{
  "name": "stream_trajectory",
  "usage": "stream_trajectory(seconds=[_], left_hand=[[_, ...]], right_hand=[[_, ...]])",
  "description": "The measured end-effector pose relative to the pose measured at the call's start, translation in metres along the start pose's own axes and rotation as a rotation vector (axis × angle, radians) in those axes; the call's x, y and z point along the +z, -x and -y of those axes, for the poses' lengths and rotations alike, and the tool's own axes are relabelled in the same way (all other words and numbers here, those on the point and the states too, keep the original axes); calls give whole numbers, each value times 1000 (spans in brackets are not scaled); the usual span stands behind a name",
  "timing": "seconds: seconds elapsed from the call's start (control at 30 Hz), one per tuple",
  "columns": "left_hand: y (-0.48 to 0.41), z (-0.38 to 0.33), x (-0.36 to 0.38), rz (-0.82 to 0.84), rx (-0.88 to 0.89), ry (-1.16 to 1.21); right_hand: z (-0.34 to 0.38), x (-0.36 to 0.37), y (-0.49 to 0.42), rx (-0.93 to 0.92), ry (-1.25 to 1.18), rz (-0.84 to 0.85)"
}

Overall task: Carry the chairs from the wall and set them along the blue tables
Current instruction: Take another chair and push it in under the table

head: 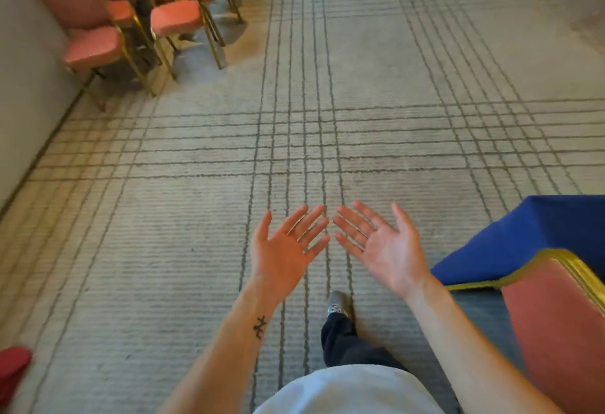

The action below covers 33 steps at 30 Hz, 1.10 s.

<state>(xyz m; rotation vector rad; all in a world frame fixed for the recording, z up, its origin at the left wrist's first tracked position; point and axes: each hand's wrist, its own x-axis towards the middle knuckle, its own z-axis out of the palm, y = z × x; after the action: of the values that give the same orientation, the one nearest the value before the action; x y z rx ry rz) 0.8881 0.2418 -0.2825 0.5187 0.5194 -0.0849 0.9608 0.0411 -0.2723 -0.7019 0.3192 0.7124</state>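
Several pink padded chairs with gold metal frames stand in a cluster along the wall at the top left, far ahead of me. A table under a blue cloth juts in at the right edge. One pink chair with gold trim stands against it at the lower right, seen from its backrest. My left hand and my right hand are held out side by side over the carpet, palms up, fingers spread, holding nothing. Their fingertips almost meet.
A beige wall runs along the left. Grey carpet with dark grid lines spreads between me and the chairs. A red object shows at the bottom left edge. My foot in a grey shoe is stepping forward.
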Motion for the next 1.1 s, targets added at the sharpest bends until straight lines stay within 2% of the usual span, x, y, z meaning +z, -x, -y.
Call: stream_trajectory(seconds=[0.3,0.57,0.9,1.1], left_hand=[[-67,-98,15,-103,174,95],[-115,-182,-12,-169,240,175],[-199,-344,-71,-106,249,193],[-228,-444,-83,-86,266,190]], right_hand=[[41,88,-148,163,55,147],[24,154,-246,276,101,226],[-15,283,-386,264,160,196],[-27,361,-448,243,146,214]])
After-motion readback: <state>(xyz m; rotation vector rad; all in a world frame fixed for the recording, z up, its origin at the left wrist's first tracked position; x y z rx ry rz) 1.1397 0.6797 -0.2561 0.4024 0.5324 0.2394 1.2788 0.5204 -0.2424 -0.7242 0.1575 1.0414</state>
